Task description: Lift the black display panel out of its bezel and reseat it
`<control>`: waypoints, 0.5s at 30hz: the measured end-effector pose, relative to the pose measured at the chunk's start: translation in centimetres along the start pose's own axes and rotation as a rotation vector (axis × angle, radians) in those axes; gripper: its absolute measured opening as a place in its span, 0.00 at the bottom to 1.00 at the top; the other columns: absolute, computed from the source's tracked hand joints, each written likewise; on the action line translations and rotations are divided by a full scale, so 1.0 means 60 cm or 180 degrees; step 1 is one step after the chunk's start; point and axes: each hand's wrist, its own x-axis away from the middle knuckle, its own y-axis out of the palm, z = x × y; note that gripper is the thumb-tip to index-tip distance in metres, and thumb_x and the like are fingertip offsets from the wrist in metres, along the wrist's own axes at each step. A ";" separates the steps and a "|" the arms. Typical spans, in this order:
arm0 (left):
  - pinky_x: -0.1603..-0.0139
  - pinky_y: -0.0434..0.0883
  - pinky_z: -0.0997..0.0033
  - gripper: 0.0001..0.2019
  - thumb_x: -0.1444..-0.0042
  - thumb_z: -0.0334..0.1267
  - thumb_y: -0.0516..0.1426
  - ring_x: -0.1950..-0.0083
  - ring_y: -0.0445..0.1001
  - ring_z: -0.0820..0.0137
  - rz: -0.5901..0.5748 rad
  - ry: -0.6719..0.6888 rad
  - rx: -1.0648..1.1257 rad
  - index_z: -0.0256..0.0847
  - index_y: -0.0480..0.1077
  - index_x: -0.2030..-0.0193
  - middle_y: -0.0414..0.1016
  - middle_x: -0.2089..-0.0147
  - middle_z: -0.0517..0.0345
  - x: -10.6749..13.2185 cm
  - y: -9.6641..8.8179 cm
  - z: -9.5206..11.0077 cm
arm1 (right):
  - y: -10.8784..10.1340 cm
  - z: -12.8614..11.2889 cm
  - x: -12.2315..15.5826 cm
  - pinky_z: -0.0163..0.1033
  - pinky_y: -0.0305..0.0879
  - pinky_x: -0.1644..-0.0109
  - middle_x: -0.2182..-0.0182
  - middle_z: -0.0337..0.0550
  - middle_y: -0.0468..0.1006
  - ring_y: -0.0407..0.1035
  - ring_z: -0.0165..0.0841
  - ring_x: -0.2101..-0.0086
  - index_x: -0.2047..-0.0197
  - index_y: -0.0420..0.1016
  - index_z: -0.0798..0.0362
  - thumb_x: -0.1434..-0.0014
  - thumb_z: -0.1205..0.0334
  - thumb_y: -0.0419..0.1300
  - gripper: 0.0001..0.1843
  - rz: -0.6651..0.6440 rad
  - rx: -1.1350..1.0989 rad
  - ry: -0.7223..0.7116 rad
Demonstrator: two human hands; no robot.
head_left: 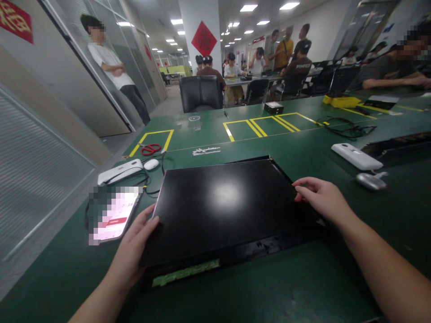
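A large black flat screen panel (pixel 222 206) lies on the green table (pixel 269 287), with a strip of green circuit board showing along its near edge. My left hand (pixel 134 246) grips the panel's left near edge, thumb on top and fingers under it. My right hand (pixel 319 197) holds the panel's right edge, fingers curled over the rim. The panel looks slightly raised over a black frame beneath it.
A phone (pixel 114 215) lies left of the panel. Beyond it are a white device (pixel 119 172), a white mouse (pixel 151 164) and red scissors (pixel 150 149). To the right lie a white device (pixel 357 156), a grey mouse (pixel 370 181) and black cables (pixel 346 127). People sit and stand behind.
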 end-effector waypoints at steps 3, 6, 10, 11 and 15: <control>0.69 0.80 0.69 0.29 0.47 0.40 0.72 0.65 0.87 0.58 -0.0137 -0.0070 0.0024 0.47 0.77 0.37 0.89 0.56 0.52 -0.008 -0.008 -0.003 | -0.002 -0.007 0.004 0.41 0.64 0.70 0.75 0.41 0.84 0.76 0.38 0.74 0.60 0.84 0.47 0.45 0.48 0.60 0.16 0.0006 0.0079 -0.0013; 0.68 0.81 0.69 0.29 0.46 0.40 0.72 0.65 0.87 0.59 -0.0192 -0.0107 0.0016 0.48 0.77 0.37 0.89 0.57 0.54 -0.015 -0.014 -0.005 | -0.003 -0.015 0.008 0.41 0.61 0.72 0.75 0.40 0.84 0.72 0.36 0.77 0.60 0.84 0.46 0.46 0.47 0.60 0.17 0.0004 0.0166 0.0033; 0.68 0.81 0.71 0.24 0.42 0.38 0.69 0.66 0.87 0.61 -0.0165 -0.0084 0.0004 0.50 0.77 0.38 0.89 0.57 0.55 -0.017 -0.015 -0.006 | -0.002 -0.019 0.011 0.42 0.60 0.72 0.75 0.40 0.84 0.69 0.35 0.79 0.60 0.84 0.47 0.46 0.45 0.59 0.19 0.0027 0.0147 0.0042; 0.68 0.81 0.70 0.24 0.42 0.38 0.69 0.67 0.87 0.61 -0.0162 -0.0098 -0.0009 0.49 0.77 0.38 0.89 0.57 0.55 -0.017 -0.015 -0.006 | -0.001 -0.018 0.010 0.42 0.60 0.72 0.75 0.40 0.84 0.69 0.35 0.79 0.60 0.84 0.47 0.46 0.45 0.59 0.19 0.0028 0.0141 0.0019; 0.68 0.82 0.67 0.26 0.43 0.36 0.69 0.66 0.87 0.58 -0.0178 -0.0104 -0.0002 0.50 0.77 0.37 0.89 0.58 0.54 -0.015 -0.014 -0.005 | -0.001 -0.014 0.009 0.42 0.61 0.71 0.75 0.40 0.84 0.71 0.36 0.77 0.60 0.84 0.46 0.47 0.46 0.59 0.18 0.0014 0.0137 -0.0001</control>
